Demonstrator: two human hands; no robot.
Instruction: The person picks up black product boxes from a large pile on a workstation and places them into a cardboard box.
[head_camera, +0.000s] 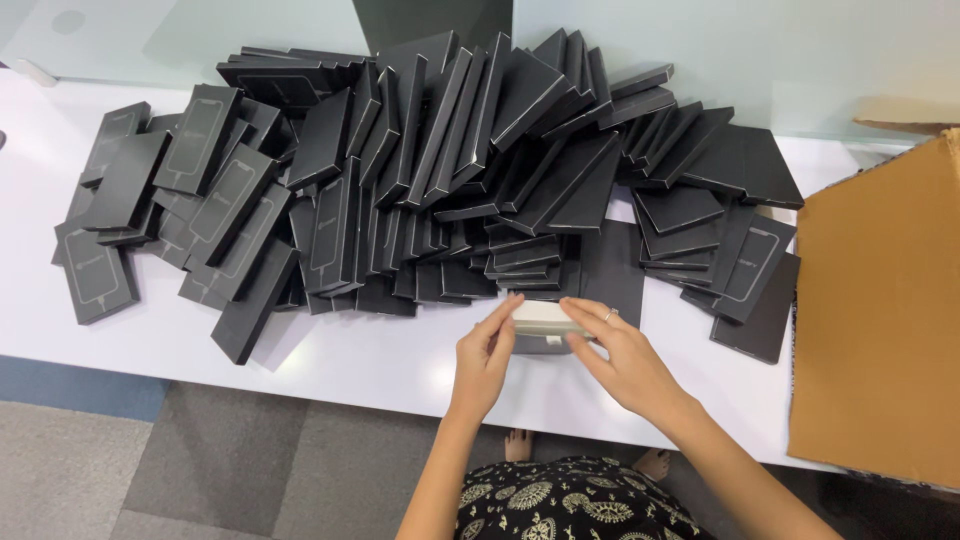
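White counter (380, 365) spans view. Big heap of flat black boxes (420, 170) covers its far side. Brown carton (880, 310) at right edge. Near front edge, small white box (545, 318) sits atop dark piece, possibly its base. Left hand (487, 352) and right hand (612, 350) flank white box, each grip pinching one end.

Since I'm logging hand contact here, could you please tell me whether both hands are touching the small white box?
Touching. The head view shows the left hand and right hand with fingers laid against opposite ends of the white box.
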